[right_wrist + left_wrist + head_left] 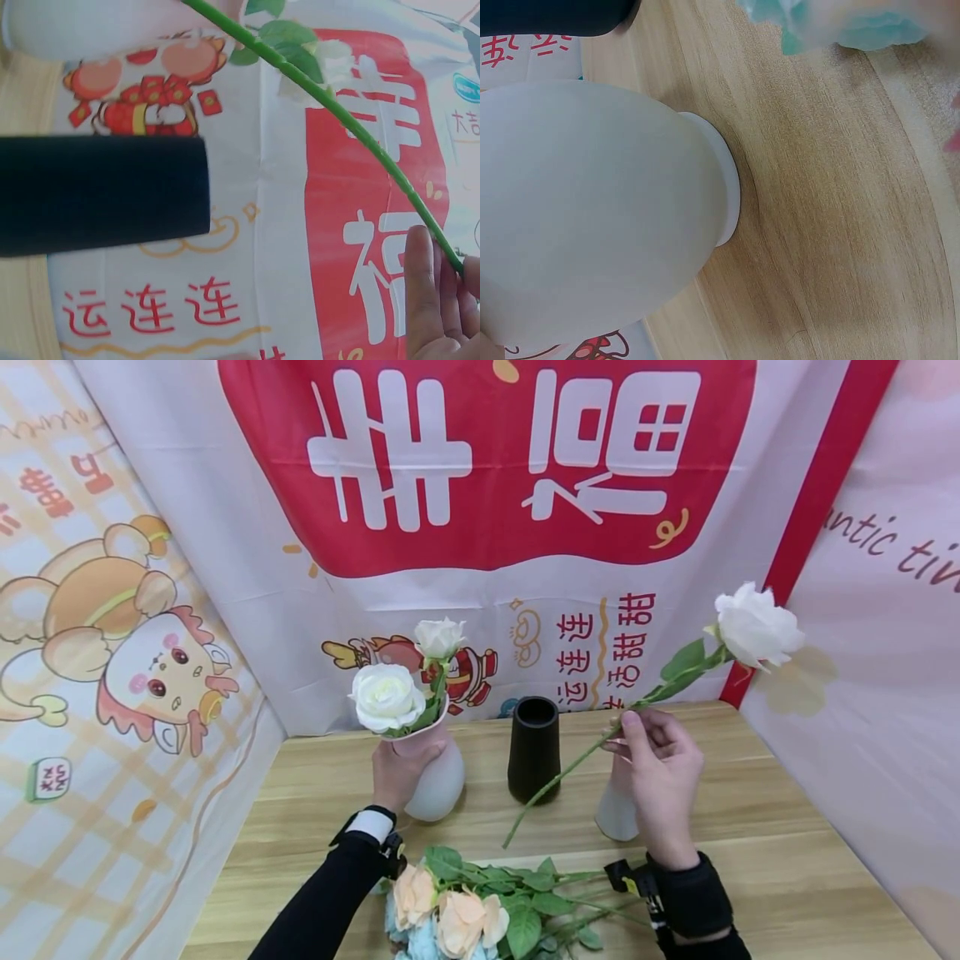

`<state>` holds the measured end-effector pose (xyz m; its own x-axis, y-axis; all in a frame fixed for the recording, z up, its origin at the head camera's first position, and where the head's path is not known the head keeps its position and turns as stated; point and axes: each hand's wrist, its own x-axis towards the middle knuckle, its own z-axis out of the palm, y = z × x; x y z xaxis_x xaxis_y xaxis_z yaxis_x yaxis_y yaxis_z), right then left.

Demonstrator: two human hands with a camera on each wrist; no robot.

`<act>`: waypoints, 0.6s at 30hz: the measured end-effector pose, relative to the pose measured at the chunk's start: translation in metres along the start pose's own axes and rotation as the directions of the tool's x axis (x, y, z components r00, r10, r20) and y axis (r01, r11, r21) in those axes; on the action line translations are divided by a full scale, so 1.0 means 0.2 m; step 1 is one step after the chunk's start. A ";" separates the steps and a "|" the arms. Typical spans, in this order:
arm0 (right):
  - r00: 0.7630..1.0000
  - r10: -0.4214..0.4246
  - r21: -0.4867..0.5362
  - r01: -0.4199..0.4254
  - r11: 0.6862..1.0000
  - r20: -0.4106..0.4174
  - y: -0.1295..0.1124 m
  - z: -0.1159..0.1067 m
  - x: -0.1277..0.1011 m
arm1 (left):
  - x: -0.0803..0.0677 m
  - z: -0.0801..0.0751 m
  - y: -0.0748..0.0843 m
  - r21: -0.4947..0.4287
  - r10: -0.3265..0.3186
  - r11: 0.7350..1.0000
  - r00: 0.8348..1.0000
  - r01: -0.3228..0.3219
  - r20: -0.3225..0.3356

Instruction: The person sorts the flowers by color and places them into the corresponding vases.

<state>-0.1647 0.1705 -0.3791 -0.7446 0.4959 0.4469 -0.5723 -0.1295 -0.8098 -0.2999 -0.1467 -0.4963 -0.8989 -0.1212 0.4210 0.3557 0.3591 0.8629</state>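
Note:
My left hand grips the neck of a round vase, pinkish at the rim and pale grey-white below. Two white roses stand in this vase, which fills much of the left wrist view. Between thumb and fingers, my right hand pinches the green stem of a white rose. Its bloom points up and right, while the bare stem end slants down left, passing in front of a black vase. In the right wrist view the stem runs diagonally from the fingers.
Partly hidden behind my right hand is a small white vase. Peach roses and light-blue flowers lie along the near side of the wooden table. Printed cloths hang at the back and both sides.

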 end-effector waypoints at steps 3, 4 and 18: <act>0.998 0.049 0.057 -0.047 0.997 -0.031 -0.01 0.01 0.00 | 0.00 0.00 0.00 -0.002 0.003 1.000 1.000 -0.003 0.000; 0.997 0.068 0.076 -0.065 0.995 -0.043 -0.02 0.01 0.01 | 0.00 0.00 -0.01 -0.001 0.001 1.000 1.000 -0.001 0.001; 0.975 0.166 0.228 -0.129 0.965 -0.151 -0.01 0.01 0.02 | 0.00 0.00 0.00 0.026 -0.004 1.000 1.000 0.004 0.008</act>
<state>-0.1670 0.1716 -0.3749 -0.7689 0.5912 0.2437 -0.5344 -0.3847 -0.7526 -0.2990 -0.1470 -0.4957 -0.9024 -0.1157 0.4151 0.3452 0.3824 0.8571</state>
